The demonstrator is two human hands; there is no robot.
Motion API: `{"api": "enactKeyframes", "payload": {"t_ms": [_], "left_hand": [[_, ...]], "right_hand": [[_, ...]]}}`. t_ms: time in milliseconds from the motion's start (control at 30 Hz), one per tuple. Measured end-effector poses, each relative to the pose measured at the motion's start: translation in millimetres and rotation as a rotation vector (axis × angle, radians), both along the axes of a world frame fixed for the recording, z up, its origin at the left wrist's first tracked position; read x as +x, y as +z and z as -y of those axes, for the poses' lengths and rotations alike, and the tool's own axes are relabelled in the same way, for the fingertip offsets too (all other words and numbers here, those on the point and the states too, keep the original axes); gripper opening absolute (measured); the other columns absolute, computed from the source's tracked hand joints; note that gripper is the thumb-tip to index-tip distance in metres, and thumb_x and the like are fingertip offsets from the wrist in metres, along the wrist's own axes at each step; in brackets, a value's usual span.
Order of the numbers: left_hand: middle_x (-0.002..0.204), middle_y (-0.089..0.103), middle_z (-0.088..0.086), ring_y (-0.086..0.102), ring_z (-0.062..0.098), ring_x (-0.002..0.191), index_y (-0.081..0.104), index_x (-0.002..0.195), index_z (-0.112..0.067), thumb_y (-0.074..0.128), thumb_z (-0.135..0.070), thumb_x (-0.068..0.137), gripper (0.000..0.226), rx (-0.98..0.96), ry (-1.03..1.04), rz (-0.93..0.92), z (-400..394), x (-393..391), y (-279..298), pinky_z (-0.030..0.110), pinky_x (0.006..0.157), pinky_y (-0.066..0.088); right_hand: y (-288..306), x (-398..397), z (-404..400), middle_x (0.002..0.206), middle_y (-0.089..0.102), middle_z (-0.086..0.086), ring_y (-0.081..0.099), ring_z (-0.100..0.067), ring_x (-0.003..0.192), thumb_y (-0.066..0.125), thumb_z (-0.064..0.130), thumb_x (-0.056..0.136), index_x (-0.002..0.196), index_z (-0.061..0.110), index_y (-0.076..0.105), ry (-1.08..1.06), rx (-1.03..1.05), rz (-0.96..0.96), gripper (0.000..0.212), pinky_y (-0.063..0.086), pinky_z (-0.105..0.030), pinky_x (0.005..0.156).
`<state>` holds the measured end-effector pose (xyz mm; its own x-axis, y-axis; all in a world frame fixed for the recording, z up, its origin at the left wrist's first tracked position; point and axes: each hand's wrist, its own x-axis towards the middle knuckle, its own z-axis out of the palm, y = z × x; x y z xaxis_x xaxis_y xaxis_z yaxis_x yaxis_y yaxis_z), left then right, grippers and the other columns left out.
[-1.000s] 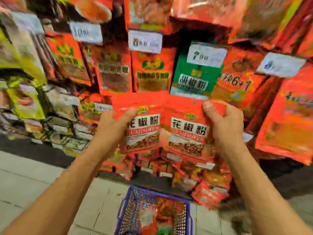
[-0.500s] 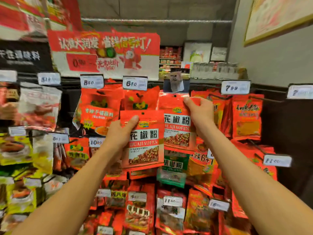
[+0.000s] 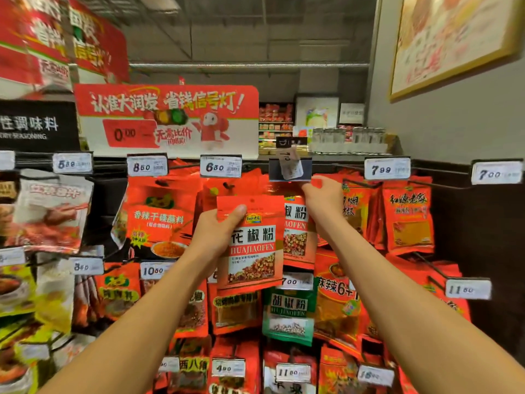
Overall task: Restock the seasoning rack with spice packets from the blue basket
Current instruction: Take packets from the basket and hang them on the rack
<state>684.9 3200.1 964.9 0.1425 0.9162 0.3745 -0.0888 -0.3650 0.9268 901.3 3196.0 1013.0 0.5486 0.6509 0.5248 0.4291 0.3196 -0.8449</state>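
Up at the top row of the seasoning rack (image 3: pixel 335 163), a dark panel of metal hooks hung with red, green and yellow pouches, both bare hands are raised. The left hand (image 3: pixel 218 234) grips a flat red foil spice packet (image 3: pixel 251 243) printed with "HUAJIAOFEN" and a picture of peppercorns; its thumb lies across the packet's upper left corner and the other fingers are curled behind it, out of sight. This packet is held upright in front of the rack, free of any hook, overlapping the pouches behind it.

The right hand (image 3: pixel 324 199) is higher and just to the right, its fingers pinching the top edge of a second red packet of the same kind (image 3: pixel 297 234), which sits against the rack directly under a grey plastic tag holder (image 3: pixel 289 169) whose small white price slip hangs crooked. Whether this packet's hole is on the hook cannot be told, as the hand and the holder cover that spot. The first packet overlaps the left side of the second.

White price tags line the rack's top rail, among them one reading 6.80 (image 3: pixel 221 166) above the left hand and one reading 7.99 (image 3: pixel 387 169) to the right. A green pouch (image 3: pixel 289 311) hangs just below the two red packets. A red and white promotional sign (image 3: pixel 167 120) stands above the rack.
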Motion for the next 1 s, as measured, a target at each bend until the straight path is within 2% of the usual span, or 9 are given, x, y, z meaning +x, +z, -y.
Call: {"api": "enactKeyframes", "payload": {"t_ms": [167,267,400,533,667,733,867,933,1000], "left_hand": [[0.091,0.08,0.004,0.077,0.021,0.083,0.072,0.1,-0.014,0.067,-0.038,0.095,0.025,0.028,-0.03,-0.027,-3.4,5.2,-0.3,0.036,0.073,0.059],[0.09,0.079,0.004,0.077,0.021,0.082,0.072,0.1,-0.013,0.067,-0.038,0.094,0.026,0.029,-0.024,-0.012,-5.5,7.6,-0.8,0.037,0.074,0.06],[0.093,0.079,0.005,0.077,0.024,0.085,0.073,0.101,-0.013,0.068,-0.038,0.094,0.027,0.034,-0.034,-0.006,-9.4,11.2,-2.0,0.041,0.079,0.06],[0.093,0.079,0.004,0.077,0.023,0.086,0.072,0.102,-0.014,0.069,-0.037,0.093,0.025,0.026,-0.042,-0.008,-13.7,18.1,-2.1,0.042,0.081,0.06],[0.096,0.079,0.003,0.077,0.023,0.088,0.07,0.106,-0.017,0.07,-0.029,0.094,0.018,0.003,-0.075,0.036,-17.6,32.6,-1.9,0.041,0.079,0.06],[0.093,0.08,0.003,0.077,0.023,0.084,0.069,0.104,-0.018,0.07,-0.029,0.093,0.016,-0.041,-0.087,0.065,-19.1,39.5,0.2,0.036,0.071,0.059],[0.087,0.079,0.001,0.077,0.02,0.079,0.069,0.1,-0.02,0.07,-0.035,0.093,0.018,-0.063,-0.091,0.101,-22.0,52.8,6.3,0.033,0.065,0.059],[0.087,0.079,0.002,0.077,0.02,0.079,0.069,0.099,-0.02,0.069,-0.038,0.093,0.019,-0.058,-0.1,0.083,-23.3,62.2,9.2,0.036,0.069,0.061],[0.085,0.079,0.003,0.077,0.021,0.078,0.069,0.097,-0.018,0.069,-0.039,0.093,0.021,-0.06,-0.109,0.07,-24.4,71.6,12.7,0.037,0.069,0.061]], "right_hand": [[-3.6,0.6,-0.4,0.071,0.072,-0.007,0.07,-0.032,0.073,0.067,0.027,0.088,0.073,0.008,0.068,-0.03,-0.001,0.078,0.024,0.057,-0.045,0.064],[-8.3,1.7,-3.2,0.064,0.068,0.0,0.066,-0.022,0.063,0.068,0.031,0.09,0.065,0.014,0.066,-0.06,0.016,0.091,0.031,0.049,-0.035,0.052],[-5.0,2.6,-13.9,0.06,0.062,0.009,0.061,-0.013,0.061,0.069,0.032,0.091,0.058,0.021,0.06,-0.143,-0.021,0.164,0.036,0.035,-0.024,0.05],[-2.3,8.2,-30.3,0.075,0.067,0.001,0.065,-0.023,0.076,0.067,0.045,0.093,0.066,0.021,0.063,-0.159,-0.181,0.183,0.036,0.053,-0.036,0.065],[1.9,11.3,-38.6,0.082,0.071,-0.003,0.066,-0.024,0.079,0.068,0.047,0.092,0.078,0.019,0.072,-0.113,-0.286,0.133,0.032,0.058,-0.045,0.08],[-1.1,16.7,-35.8,0.084,0.071,0.001,0.067,-0.021,0.082,0.069,0.044,0.092,0.083,0.016,0.073,-0.08,-0.246,0.1,0.03,0.057,-0.044,0.08],[-21.3,26.3,-5.4,0.09,0.057,0.021,0.059,-0.002,0.088,0.064,0.036,0.093,0.104,0.029,0.062,-0.144,-0.003,0.103,0.013,0.041,-0.021,0.068],[-32.6,28.1,8.4,0.093,0.062,0.018,0.059,0.001,0.087,0.062,0.031,0.088,0.099,0.031,0.061,-0.023,0.114,0.05,0.011,0.046,-0.023,0.07],[-36.8,27.3,14.6,0.093,0.069,0.008,0.065,-0.009,0.085,0.059,0.031,0.081,0.097,0.028,0.064,0.18,0.106,-0.077,0.017,0.054,-0.032,0.071]]}}
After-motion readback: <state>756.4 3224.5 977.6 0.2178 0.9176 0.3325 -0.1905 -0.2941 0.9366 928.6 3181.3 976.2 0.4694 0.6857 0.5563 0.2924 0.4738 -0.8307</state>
